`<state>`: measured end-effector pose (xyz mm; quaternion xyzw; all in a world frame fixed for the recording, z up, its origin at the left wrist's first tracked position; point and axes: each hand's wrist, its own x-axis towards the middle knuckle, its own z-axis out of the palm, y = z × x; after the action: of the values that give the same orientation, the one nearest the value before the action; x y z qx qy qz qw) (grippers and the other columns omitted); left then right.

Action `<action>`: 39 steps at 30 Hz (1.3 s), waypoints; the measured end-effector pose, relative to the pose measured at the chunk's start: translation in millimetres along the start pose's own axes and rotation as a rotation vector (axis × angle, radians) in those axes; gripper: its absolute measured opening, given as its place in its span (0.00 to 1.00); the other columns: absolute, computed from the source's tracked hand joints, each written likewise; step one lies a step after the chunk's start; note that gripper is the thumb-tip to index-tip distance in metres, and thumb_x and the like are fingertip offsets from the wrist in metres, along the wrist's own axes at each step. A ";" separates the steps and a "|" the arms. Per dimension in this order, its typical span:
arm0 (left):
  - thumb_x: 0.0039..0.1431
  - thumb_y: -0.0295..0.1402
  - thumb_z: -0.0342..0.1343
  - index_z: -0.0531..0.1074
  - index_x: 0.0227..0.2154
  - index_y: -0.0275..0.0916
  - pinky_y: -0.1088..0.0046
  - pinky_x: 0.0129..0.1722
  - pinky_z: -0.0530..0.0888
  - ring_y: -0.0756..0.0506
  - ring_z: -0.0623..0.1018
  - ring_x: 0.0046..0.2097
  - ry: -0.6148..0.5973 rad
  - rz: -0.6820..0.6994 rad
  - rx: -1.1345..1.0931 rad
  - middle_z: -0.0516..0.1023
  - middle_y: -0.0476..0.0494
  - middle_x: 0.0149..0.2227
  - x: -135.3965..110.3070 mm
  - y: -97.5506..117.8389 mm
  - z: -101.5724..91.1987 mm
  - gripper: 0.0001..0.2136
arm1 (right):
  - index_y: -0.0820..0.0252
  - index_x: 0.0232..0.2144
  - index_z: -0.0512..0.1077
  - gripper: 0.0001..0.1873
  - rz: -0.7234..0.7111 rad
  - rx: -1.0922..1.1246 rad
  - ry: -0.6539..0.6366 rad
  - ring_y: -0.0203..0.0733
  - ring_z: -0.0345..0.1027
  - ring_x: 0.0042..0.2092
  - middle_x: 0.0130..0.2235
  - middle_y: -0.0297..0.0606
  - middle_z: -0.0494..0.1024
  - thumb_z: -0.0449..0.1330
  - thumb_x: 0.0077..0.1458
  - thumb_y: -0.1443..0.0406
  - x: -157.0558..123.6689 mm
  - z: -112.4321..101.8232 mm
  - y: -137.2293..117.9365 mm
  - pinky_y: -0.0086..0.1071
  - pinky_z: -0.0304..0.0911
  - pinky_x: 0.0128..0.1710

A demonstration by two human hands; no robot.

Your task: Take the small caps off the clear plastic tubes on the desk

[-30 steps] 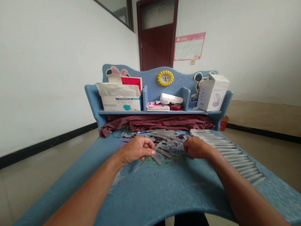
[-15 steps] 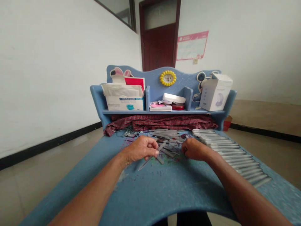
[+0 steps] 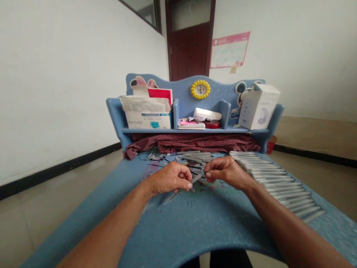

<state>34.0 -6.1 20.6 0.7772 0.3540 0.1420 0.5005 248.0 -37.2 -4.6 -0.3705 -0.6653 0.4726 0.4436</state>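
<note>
My left hand point(image 3: 173, 179) is closed around a clear pen barrel point(image 3: 197, 178), which slants up to the right from between thumb and fingers. At the barrel's upper end, the thumb and fingers of my right hand point(image 3: 229, 172) pinch a small dark piece point(image 3: 205, 172), too small to name surely. Behind and beneath both hands lies a loose pile of pen parts point(image 3: 192, 157), clear tubes mixed with thin dark sticks. Assembled-looking clear pens point(image 3: 281, 183) lie side by side in a long row right of my right hand.
The blue table point(image 3: 167, 227) has a raised back shelf point(image 3: 156, 131). On it stand a mask box point(image 3: 149, 121), a white carton point(image 3: 259, 108), papers and a red tin point(image 3: 212, 124). A checked cloth point(image 3: 189, 143) lies bunched below the shelf.
My right hand has come left and up from the pile's right side to the barrel's end, bringing a small dark piece. My left hand keeps its hold, with the barrel shifted slightly right.
</note>
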 end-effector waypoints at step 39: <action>0.42 0.30 0.55 0.69 0.25 0.34 0.79 0.19 0.57 0.55 0.61 0.19 -0.054 0.002 0.102 0.68 0.53 0.19 -2.9 1.1 -1.2 0.06 | 0.65 0.24 0.70 0.17 0.034 -0.097 -0.070 0.30 0.62 0.20 0.19 0.32 0.70 0.62 0.42 0.55 4.2 9.3 10.5 0.25 0.60 0.20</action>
<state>31.7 -7.5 22.4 0.8058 0.3462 0.1031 0.4693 238.5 -33.2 -15.1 -0.3860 -0.6961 0.4599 0.3935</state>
